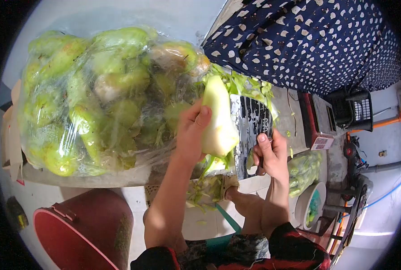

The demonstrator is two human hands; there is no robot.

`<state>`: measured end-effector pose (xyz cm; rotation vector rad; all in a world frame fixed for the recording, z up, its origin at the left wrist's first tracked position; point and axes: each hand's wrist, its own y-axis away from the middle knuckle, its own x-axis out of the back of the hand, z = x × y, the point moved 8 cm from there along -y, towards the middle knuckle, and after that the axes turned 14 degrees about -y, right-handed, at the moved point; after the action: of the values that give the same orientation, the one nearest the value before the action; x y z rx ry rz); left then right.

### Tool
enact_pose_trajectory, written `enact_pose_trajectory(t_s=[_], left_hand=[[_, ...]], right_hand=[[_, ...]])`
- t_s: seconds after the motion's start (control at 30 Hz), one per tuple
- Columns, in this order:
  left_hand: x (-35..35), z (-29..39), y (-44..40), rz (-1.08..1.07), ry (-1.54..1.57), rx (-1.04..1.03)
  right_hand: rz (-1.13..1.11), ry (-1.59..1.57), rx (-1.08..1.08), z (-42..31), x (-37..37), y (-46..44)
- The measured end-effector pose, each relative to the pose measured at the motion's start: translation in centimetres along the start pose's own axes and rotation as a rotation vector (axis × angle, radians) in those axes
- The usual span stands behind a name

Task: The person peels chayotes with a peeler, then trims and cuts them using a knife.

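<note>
In the head view, a pale green, peeled-looking vegetable is held upright in my left hand, with the fingers wrapped round its left side. My right hand is closed on a wide, dark cleaver-like blade, whose handle is hidden by the fingers. The blade stands just right of the vegetable, its face speckled with pale bits. Green peelings lie behind the vegetable and blade. To the left of my left hand, a large clear plastic bag full of green vegetables rests on the table.
A red bin stands at the lower left. Right of the blade are a red scale, a black basket, a bag of green vegetables and a white bucket. Dark patterned cloth hangs at the upper right.
</note>
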<state>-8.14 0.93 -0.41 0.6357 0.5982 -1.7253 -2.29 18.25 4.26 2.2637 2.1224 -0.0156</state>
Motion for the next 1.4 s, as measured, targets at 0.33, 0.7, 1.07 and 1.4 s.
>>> enact_pose_trajectory(t_s=[0.33, 0.7, 1.07, 1.4], left_hand=[[-0.6, -0.3, -0.1, 0.094, -0.041, 0.007], [-0.2, -1.2, 0.2, 0.163, -0.104, 0.138], [-1.3, -1.0, -0.5, -0.037, -0.194, 0.134], [-0.5, -3.5, 0.1, 0.121, 0.162, 0.231]], right_hand=[[-0.015, -0.07, -0.056, 1.2, 0.5, -0.6], [-0.105, -0.035, -0.077, 1.7, 0.5, -0.7], [-0.084, -0.064, -0.097, 2.2, -0.3, -0.9], [-0.026, -0.146, -0.062, 2.6, -0.1, -1.1]])
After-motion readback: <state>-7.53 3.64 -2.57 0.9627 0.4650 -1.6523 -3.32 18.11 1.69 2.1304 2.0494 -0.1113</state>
